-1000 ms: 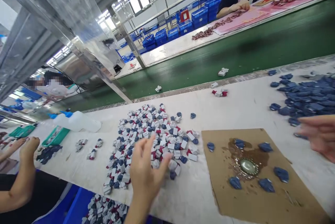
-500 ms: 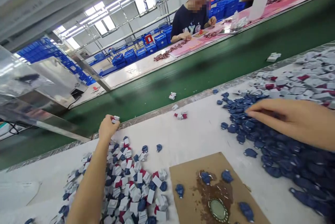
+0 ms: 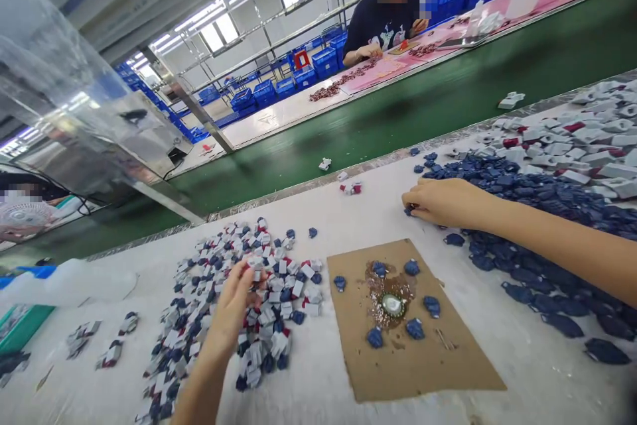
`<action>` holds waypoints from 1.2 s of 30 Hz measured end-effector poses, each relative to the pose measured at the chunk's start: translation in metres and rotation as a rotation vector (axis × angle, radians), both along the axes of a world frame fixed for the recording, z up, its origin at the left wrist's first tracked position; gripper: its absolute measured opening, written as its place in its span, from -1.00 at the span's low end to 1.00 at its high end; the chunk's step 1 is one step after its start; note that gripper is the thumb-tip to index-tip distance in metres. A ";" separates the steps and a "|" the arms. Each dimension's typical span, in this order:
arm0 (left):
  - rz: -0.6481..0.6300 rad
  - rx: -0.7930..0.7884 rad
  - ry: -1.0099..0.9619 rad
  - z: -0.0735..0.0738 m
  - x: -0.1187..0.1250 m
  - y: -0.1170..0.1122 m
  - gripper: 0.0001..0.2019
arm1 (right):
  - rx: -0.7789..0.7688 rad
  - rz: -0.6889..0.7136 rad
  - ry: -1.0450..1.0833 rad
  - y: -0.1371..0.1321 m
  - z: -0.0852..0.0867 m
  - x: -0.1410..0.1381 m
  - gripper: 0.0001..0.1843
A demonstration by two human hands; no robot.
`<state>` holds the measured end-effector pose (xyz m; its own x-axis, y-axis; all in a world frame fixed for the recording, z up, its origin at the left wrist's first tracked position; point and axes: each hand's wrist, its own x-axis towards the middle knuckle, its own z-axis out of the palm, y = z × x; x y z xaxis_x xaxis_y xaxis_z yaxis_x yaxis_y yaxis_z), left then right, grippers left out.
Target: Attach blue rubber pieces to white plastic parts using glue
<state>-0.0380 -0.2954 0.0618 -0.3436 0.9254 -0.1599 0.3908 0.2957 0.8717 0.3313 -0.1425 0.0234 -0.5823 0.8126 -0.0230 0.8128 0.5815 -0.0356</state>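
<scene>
My left hand (image 3: 231, 309) rests on a heap of small white, red and blue assembled pieces (image 3: 233, 305), its fingers curled round one white piece. My right hand (image 3: 440, 201) reaches across to the left edge of a big pile of dark blue parts (image 3: 527, 226), fingertips pinched on a blue part. Between the two hands lies a brown cardboard sheet (image 3: 403, 352) with a glue puddle (image 3: 393, 303) at its middle and several blue parts set around it.
A pile of white and red pieces (image 3: 582, 140) lies at the far right. A green conveyor belt (image 3: 398, 120) runs behind the white table. A white squeeze bottle (image 3: 74, 282) lies at the left. A person in a dark shirt (image 3: 383, 24) works across the belt.
My left hand came back from the table's far edge onto the mixed heap. My right hand slid left along the blue pile and pinched a part. The view swung left.
</scene>
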 end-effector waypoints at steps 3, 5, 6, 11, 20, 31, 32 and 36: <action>-0.002 0.057 -0.320 -0.008 0.035 -0.033 -0.46 | -0.024 -0.016 0.068 -0.012 0.000 -0.007 -0.83; 0.034 0.106 -0.547 -0.016 0.058 -0.050 -0.51 | -0.045 -0.027 0.135 -0.023 0.001 -0.013 -0.80; 0.058 0.132 -0.615 -0.021 0.068 -0.056 -0.55 | -0.060 -0.029 0.174 -0.030 0.002 -0.016 -0.76; 0.111 0.117 -0.734 -0.037 0.098 -0.077 -0.59 | -0.194 0.033 0.343 -0.088 0.000 -0.036 -0.75; 0.209 -0.017 -0.990 -0.028 0.121 -0.082 -0.63 | -0.404 0.072 0.546 -0.140 -0.016 -0.061 -0.70; 0.186 0.001 -1.049 -0.022 0.125 -0.084 -0.68 | -0.478 -0.061 0.901 -0.170 0.030 -0.071 -0.70; 0.174 0.008 -1.053 -0.021 0.125 -0.085 -0.68 | -0.494 -0.040 0.910 -0.175 0.034 -0.073 -0.70; 0.143 0.014 -1.038 -0.017 0.126 -0.086 -0.69 | -0.506 0.046 0.884 -0.183 0.039 -0.078 -0.71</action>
<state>0.0883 -0.3812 0.0447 -0.1503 0.8912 -0.4281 -0.5888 0.2672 0.7629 0.2537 -0.3256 0.0628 -0.5873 0.8036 0.0962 0.3535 0.3617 -0.8627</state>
